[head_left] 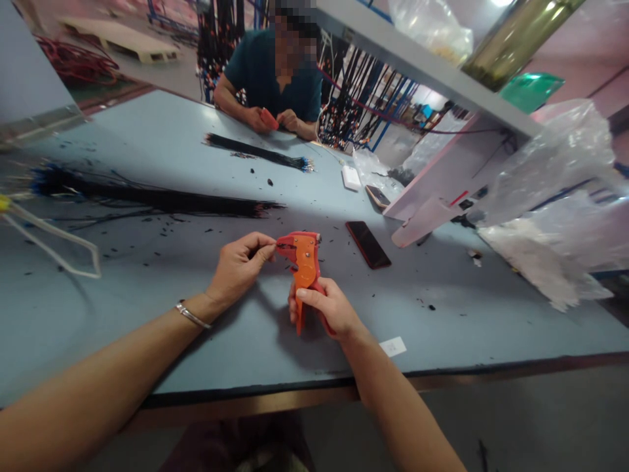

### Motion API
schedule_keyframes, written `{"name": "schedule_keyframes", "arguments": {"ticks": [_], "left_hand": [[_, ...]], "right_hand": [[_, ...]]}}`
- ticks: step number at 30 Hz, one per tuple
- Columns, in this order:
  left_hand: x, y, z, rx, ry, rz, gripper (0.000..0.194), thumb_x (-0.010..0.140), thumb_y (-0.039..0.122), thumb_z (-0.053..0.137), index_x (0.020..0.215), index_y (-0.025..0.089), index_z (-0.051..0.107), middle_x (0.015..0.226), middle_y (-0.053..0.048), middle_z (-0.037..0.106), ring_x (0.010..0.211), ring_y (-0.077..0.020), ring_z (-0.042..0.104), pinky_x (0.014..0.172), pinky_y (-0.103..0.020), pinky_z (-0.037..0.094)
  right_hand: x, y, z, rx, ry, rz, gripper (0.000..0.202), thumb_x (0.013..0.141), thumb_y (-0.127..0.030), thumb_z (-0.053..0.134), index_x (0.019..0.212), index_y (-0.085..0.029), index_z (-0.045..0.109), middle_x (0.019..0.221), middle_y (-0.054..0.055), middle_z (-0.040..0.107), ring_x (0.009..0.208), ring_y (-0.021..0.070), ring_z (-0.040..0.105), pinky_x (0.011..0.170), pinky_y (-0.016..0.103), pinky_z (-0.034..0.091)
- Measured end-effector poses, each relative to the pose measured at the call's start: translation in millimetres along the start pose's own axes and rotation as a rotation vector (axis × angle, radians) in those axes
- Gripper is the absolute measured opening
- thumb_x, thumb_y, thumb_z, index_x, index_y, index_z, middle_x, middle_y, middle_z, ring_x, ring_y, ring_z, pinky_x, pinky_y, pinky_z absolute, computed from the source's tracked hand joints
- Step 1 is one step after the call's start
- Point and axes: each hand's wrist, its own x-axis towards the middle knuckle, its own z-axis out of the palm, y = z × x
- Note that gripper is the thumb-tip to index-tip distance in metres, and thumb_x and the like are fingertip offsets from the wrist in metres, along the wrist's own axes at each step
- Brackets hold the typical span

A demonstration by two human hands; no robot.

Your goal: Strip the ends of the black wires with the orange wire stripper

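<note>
A right hand [324,305] closes around the handles of an orange-and-red hand tool [305,262] above a blue-gray worktable [236,354], while the left hand [240,265] pinches finger to thumb at the tool's left end, anything between them too small to make out. A black wire bundle [162,198] lies beyond, to the left; a phone [367,244] lies right.

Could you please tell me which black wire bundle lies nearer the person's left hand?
The longer, thicker bundle on the left; the shorter bundle lies farther away, near the co-worker.
</note>
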Motion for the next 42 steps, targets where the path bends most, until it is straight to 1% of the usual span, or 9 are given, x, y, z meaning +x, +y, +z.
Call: {"name": "schedule_keyframes", "arguments": {"ticks": [7, 12, 19, 24, 27, 30, 34, 38, 42], "left_hand": [[0.7, 3.4, -2.3, 0.062, -0.014, 0.035, 0.019, 0.084, 0.035, 0.057, 0.079, 0.018, 0.066, 0.066, 0.0, 0.064, 0.065, -0.0144, 0.057, 0.063, -0.025, 0.046], [0.6, 4.7, -2.6, 0.077, -0.036, 0.055, 0.021, 0.086, 0.034, 0.053, 0.086, 0.018, 0.067, 0.068, 0.0, 0.065, 0.066, -0.0153, 0.059, 0.065, -0.025, 0.048], [0.1, 1.1, -0.6, 0.027, -0.008, 0.048, 0.019, 0.085, 0.033, 0.058, 0.083, 0.018, 0.07, 0.07, -0.001, 0.07, 0.069, -0.0152, 0.063, 0.068, -0.025, 0.05], [0.3, -2.5, 1.2, -0.018, 0.059, 0.021, 0.02, 0.083, 0.034, 0.062, 0.087, 0.018, 0.073, 0.067, 0.0, 0.069, 0.065, -0.0147, 0.062, 0.066, -0.025, 0.051], [0.3, 0.1, 1.4, 0.013, 0.08, 0.034, 0.02, 0.082, 0.034, 0.062, 0.087, 0.02, 0.074, 0.074, -0.002, 0.071, 0.069, -0.0159, 0.064, 0.068, -0.026, 0.051], [-0.3, 4.7, 0.1, 0.076, 0.057, 0.073, 0.02, 0.085, 0.035, 0.057, 0.087, 0.02, 0.071, 0.084, -0.003, 0.073, 0.077, -0.0169, 0.064, 0.072, -0.026, 0.05], [-1.4, 7.1, -2.1, 0.185, 0.006, 0.09, 0.023, 0.089, 0.035, 0.049, 0.089, 0.02, 0.067, 0.078, 0.0, 0.069, 0.071, -0.0154, 0.06, 0.067, -0.024, 0.046], [-0.8, 5.6, -2.1, 0.175, 0.005, 0.089, 0.022, 0.087, 0.036, 0.051, 0.084, 0.019, 0.065, 0.074, 0.0, 0.066, 0.068, -0.0148, 0.057, 0.064, -0.023, 0.044], [0.0, 4.8, -1.1, 0.133, 0.013, 0.087, 0.02, 0.086, 0.035, 0.053, 0.082, 0.019, 0.066, 0.074, 0.0, 0.067, 0.068, -0.0147, 0.057, 0.065, -0.024, 0.045]], "right_hand": [[1.4, -0.2, -2.4, -0.065, -0.015, -0.025, 0.031, 0.078, -0.044, 0.07, 0.077, -0.014, 0.061, 0.065, 0.002, 0.062, 0.051, 0.0139, 0.058, 0.045, 0.025, 0.049], [1.9, 0.0, -2.4, -0.034, 0.0, -0.022, 0.032, 0.076, -0.043, 0.071, 0.076, -0.013, 0.061, 0.066, 0.002, 0.062, 0.054, 0.0141, 0.06, 0.048, 0.025, 0.05], [2.3, -0.1, -1.8, -0.013, 0.018, -0.004, 0.031, 0.075, -0.042, 0.072, 0.079, -0.014, 0.061, 0.067, 0.002, 0.062, 0.054, 0.0145, 0.061, 0.047, 0.025, 0.05], [2.6, -0.5, -2.0, -0.013, 0.0, -0.017, 0.03, 0.075, -0.041, 0.072, 0.08, -0.013, 0.061, 0.067, 0.002, 0.062, 0.054, 0.0151, 0.061, 0.046, 0.025, 0.05], [2.7, -0.8, -2.0, -0.012, 0.009, -0.021, 0.03, 0.075, -0.041, 0.072, 0.079, -0.014, 0.061, 0.068, 0.002, 0.062, 0.055, 0.0147, 0.062, 0.048, 0.024, 0.05], [2.9, -0.8, -2.2, -0.012, 0.013, -0.018, 0.03, 0.075, -0.041, 0.072, 0.079, -0.014, 0.061, 0.068, 0.002, 0.062, 0.056, 0.0147, 0.062, 0.049, 0.024, 0.05], [3.1, -1.0, -2.4, -0.02, 0.017, -0.02, 0.03, 0.074, -0.042, 0.073, 0.08, -0.014, 0.062, 0.068, 0.002, 0.062, 0.056, 0.0147, 0.062, 0.049, 0.025, 0.05], [2.9, -1.9, -2.1, -0.023, 0.012, -0.022, 0.03, 0.074, -0.041, 0.073, 0.079, -0.014, 0.062, 0.068, 0.002, 0.062, 0.055, 0.0147, 0.061, 0.048, 0.025, 0.05], [2.7, -2.1, -2.1, -0.023, 0.001, -0.026, 0.028, 0.075, -0.04, 0.071, 0.08, -0.014, 0.062, 0.068, 0.002, 0.062, 0.055, 0.015, 0.061, 0.048, 0.025, 0.049]]}}
